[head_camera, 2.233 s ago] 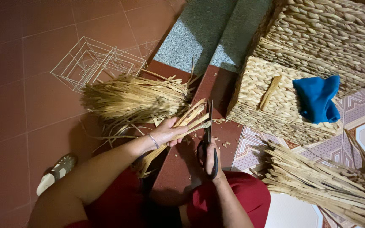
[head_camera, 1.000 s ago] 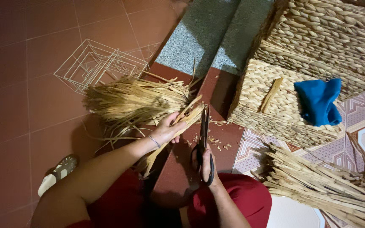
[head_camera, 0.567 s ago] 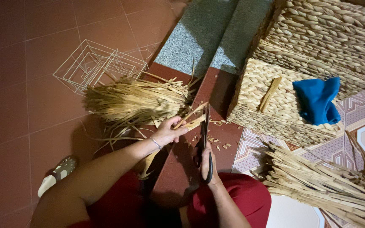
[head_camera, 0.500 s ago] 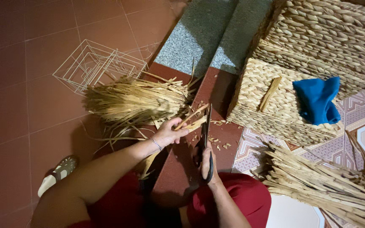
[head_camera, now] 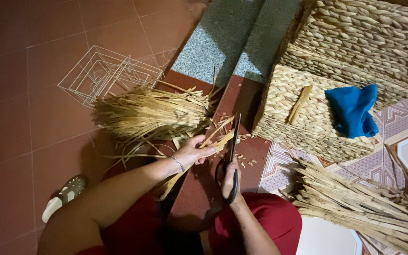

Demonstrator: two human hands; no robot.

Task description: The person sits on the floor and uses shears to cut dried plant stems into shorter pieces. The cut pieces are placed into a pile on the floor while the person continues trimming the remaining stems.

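Red-brown floor tiles fill the left side, a grey granite step runs up at twelve o'clock, and patterned tiles show at four o'clock.

Centre frame: the left hand is closed around a small bunch of flat, pale dried-leaf strips, their tips slanting up toward one o'clock. Just beside it, the right hand grips the handles of long black scissors, blades pointing to twelve o'clock and lying right against the strip ends. Whether the blades are parted is too fine to tell.

To do this trim well, I'd judge the strips want holding tight and level so the ends line up, with the blades meeting them square and the fingers kept back of the cut. Short offcuts already dot the dark red step.

Now the containers. At ten o'clock, a white wire frame basket sits empty behind a big heap of loose straw-coloured strips. At two o'clock, woven straw baskets are stacked; the nearest carries a crumpled blue cloth and a single pale strip. Another sheaf of dried strips lies at four o'clock.
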